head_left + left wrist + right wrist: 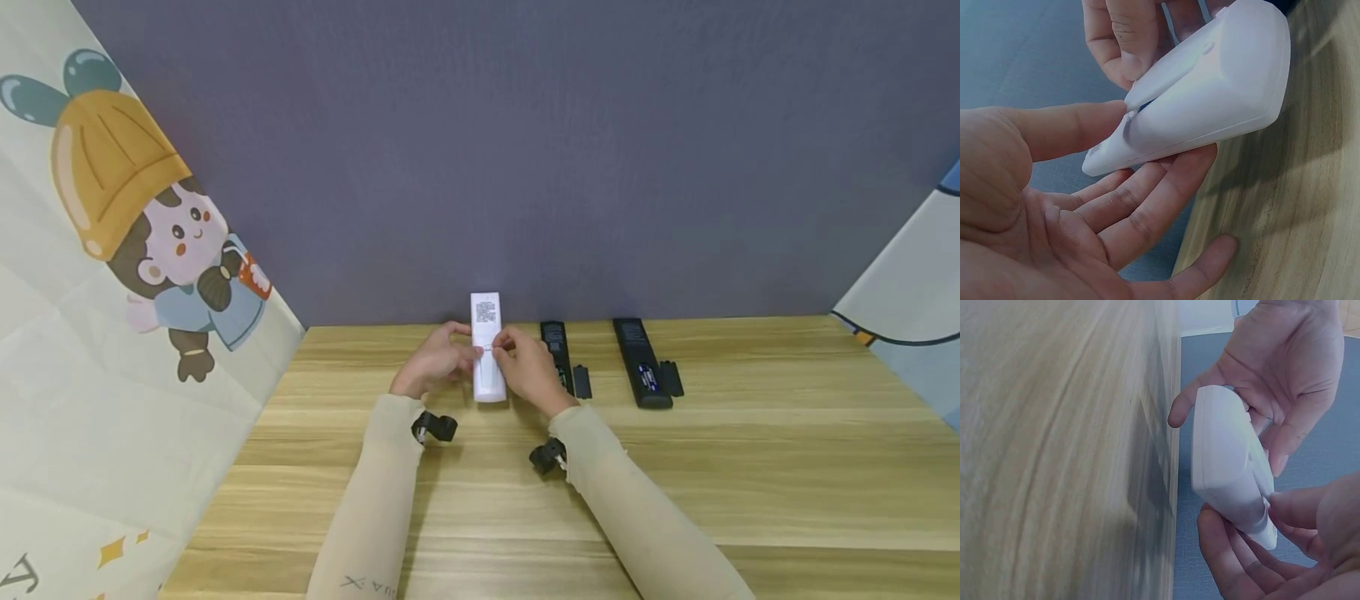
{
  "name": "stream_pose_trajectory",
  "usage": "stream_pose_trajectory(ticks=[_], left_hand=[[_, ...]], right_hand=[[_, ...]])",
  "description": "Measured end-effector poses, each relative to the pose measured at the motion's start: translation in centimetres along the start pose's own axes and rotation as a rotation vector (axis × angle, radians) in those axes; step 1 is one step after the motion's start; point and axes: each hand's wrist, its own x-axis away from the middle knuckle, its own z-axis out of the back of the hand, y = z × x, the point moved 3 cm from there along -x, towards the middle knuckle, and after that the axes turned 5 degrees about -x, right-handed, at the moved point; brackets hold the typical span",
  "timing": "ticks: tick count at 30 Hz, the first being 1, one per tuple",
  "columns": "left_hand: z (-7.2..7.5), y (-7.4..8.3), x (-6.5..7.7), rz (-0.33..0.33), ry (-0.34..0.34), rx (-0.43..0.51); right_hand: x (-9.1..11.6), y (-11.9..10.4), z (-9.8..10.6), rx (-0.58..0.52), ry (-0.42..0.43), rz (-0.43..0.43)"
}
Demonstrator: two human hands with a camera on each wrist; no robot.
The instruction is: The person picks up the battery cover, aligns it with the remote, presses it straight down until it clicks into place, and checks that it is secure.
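Note:
A white remote control (pixel 486 310) stands tilted, its back up with a printed label, near the table's far edge. My left hand (pixel 437 363) holds its left side; in the left wrist view, the thumb lies at the cover's end and fingers support the underside. My right hand (pixel 531 368) pinches the edge of the white battery cover (pixel 1179 62) from the right. One end of that cover is lifted, and a dark gap shows beneath it. The inside of the battery compartment is hidden.
Right of my hands lie two black remotes, a smaller one (pixel 553 335) and a larger one (pixel 634 350) with batteries showing in its compartment. Beside them are loose black covers (pixel 582 382) (pixel 671 378). A dark grey panel (pixel 525 167) rises behind the wooden table (pixel 750 467).

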Motion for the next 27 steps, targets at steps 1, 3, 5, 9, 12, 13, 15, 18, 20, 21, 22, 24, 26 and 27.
stream_pose_trajectory(ticks=[1,3,5,9,12,13,15,18,20,21,22,24,26,27], left_hand=[[0.0,0.03,-0.02,0.001,0.002,-0.002],[-0.03,0.07,-0.04,0.002,0.007,-0.005],[-0.08,0.09,-0.05,0.002,0.01,-0.007],[-0.15,0.13,-0.04,-0.002,0.015,-0.016],[-0.18,0.18,0.0,-0.005,0.015,-0.019],[-0.19,0.23,0.04,-0.004,0.015,-0.019],[-0.21,0.35,0.14,-0.004,0.016,-0.019],[-0.27,0.48,0.24,-0.004,0.018,-0.015],[-0.28,0.5,0.24,-0.009,0.019,-0.013],[-0.3,0.47,0.22,-0.009,0.018,-0.01],[-0.32,0.45,0.2,-0.012,0.019,-0.009],[-0.34,0.42,0.22,-0.017,0.02,-0.015],[-0.39,0.39,0.22,-0.021,0.02,-0.022],[-0.39,0.37,0.21,-0.022,0.021,-0.027]], right_hand=[[-0.02,0.02,0.0,0.0,0.0,-0.004],[-0.07,0.08,0.01,0.001,0.001,-0.009],[-0.06,0.08,0.01,0.0,0.0,-0.013],[-0.04,0.09,0.0,0.006,0.001,-0.019],[-0.01,0.08,0.0,0.008,0.003,-0.022],[-0.01,0.07,0.01,0.006,0.005,-0.022],[-0.01,0.06,0.01,0.004,0.009,-0.023],[0.02,-0.01,0.03,0.002,0.013,-0.025],[0.02,-0.04,0.03,0.006,0.016,-0.028],[0.03,-0.05,0.03,0.007,0.016,-0.03],[0.04,-0.08,0.04,0.008,0.016,-0.032],[0.06,-0.09,0.05,0.01,0.018,-0.036],[0.07,-0.1,0.05,0.016,0.021,-0.038],[0.07,-0.09,0.05,0.018,0.022,-0.038]])
